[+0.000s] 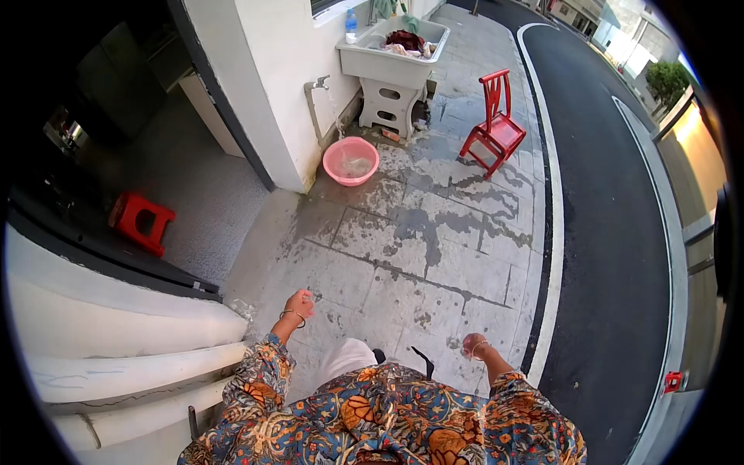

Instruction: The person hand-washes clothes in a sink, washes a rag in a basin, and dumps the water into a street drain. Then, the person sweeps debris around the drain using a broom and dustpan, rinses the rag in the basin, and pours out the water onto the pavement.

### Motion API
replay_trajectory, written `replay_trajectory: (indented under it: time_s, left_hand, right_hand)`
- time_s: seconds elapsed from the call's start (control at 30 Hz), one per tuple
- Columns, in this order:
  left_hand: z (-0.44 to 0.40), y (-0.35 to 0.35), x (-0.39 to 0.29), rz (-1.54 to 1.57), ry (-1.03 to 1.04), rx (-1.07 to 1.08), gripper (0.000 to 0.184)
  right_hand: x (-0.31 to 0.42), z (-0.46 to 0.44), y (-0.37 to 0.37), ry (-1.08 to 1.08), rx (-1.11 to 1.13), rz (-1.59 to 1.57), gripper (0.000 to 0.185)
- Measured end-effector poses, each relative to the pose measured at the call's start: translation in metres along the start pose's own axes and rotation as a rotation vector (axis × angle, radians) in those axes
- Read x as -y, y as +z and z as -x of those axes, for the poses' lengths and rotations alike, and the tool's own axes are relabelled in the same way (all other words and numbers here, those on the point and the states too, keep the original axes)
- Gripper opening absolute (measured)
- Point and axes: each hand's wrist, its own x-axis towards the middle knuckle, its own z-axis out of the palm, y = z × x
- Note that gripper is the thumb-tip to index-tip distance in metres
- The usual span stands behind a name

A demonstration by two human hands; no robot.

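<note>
My left hand hangs low over the paving, loosely curled with the thumb apart and nothing visible in it. A bracelet circles its wrist. On the other side, my right hand hangs by my patterned sleeve, also with a bracelet; its fingers are blurred. Neither hand touches anything that I can see. Farther ahead, water runs from a wall tap into a pink basin on the ground. Behind it stands a grey sink with dark red and pale cloth inside.
A red chair stands on the wet paving near the kerb. Beyond lies the dark road. To the left, a red stool sits inside the doorway. White pipes run along the wall. A plastic bottle rests on the sink's edge.
</note>
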Motion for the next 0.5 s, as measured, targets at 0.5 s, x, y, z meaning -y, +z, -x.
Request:
replay_trajectory:
  time_s: [0.5]
  left_hand:
    - [-0.462, -0.108, -0.419, -0.707, 0.62, -0.396, 0.071]
  right_hand:
    - [0.036, -0.224, -0.294, 0.492, 0.014, -1.041, 0.012]
